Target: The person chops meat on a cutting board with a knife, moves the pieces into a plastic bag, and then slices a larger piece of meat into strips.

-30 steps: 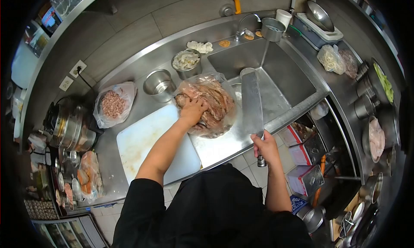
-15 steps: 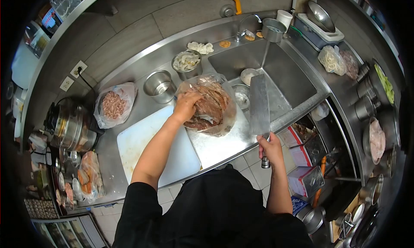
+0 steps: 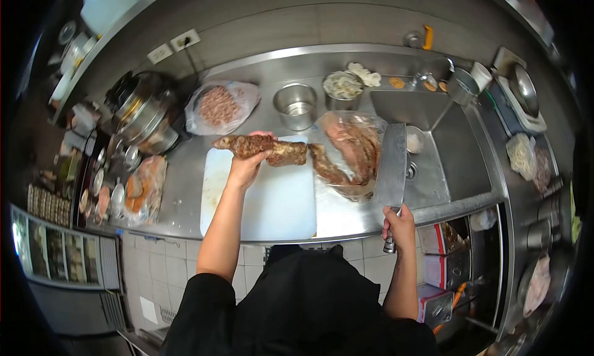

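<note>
A long brown piece of meat [image 3: 289, 153] is gripped in my left hand [image 3: 249, 165], held above the white cutting board [image 3: 272, 201]. To the right of the board, more meat [image 3: 356, 147] lies in an open clear plastic bag [image 3: 334, 118]. My right hand [image 3: 399, 225] is wrapped around the handle of a cleaver [image 3: 391, 164]. Its broad blade points away from me, over the sink's left edge beside the bag.
Behind the board stand an empty steel pot [image 3: 296, 108] and a pot of pale food [image 3: 342, 87]. A bag of diced pink meat [image 3: 216, 105] sits at the back left. The sink [image 3: 464, 152] with a small bowl [image 3: 416, 138] is at right.
My left hand has lifted a piece of meat out of the bag and moved left over the board. My right hand still holds the cleaver. The camera view has turned left.
</note>
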Demonstrator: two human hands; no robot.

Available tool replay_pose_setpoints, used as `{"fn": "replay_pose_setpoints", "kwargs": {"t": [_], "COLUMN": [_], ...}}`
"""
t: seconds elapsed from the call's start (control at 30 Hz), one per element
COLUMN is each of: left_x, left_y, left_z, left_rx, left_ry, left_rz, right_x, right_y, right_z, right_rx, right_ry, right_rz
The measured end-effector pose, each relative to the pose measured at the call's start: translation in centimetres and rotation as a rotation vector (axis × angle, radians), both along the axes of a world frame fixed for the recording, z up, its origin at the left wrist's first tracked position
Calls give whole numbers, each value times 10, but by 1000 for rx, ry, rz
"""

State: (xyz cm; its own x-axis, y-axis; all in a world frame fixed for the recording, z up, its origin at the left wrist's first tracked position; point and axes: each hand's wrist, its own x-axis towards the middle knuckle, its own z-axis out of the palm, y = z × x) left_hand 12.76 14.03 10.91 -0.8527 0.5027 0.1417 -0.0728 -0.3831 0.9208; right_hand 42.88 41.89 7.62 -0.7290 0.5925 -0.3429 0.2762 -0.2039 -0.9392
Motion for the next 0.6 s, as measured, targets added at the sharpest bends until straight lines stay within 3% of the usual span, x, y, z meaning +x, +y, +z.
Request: {"fn": "replay_pose_setpoints", "kwargs": {"t": [0.13,0.3,0.37,0.5,0.6], "left_x": [4,7,6,2,13], "left_y": [-71,-151,-180,-224,-234], "left_z": [-28,-39,-43,-63,-75], "left_rx": [-141,-97,40,-151,-102], "left_ry": [13,-102,-85,-1,-41], "left_rz": [66,188,212,128,105], "right_x": [-24,-56,-68,-83,-92], "right_y": [-31,-86,-111,-162,-194], "right_z": [13,13,19,25,25], "right_rx": [9,4,66,133,302], "right_ry": [-3,-12,-68,-152,-208], "right_rz": [106,254,312,419,501]}}
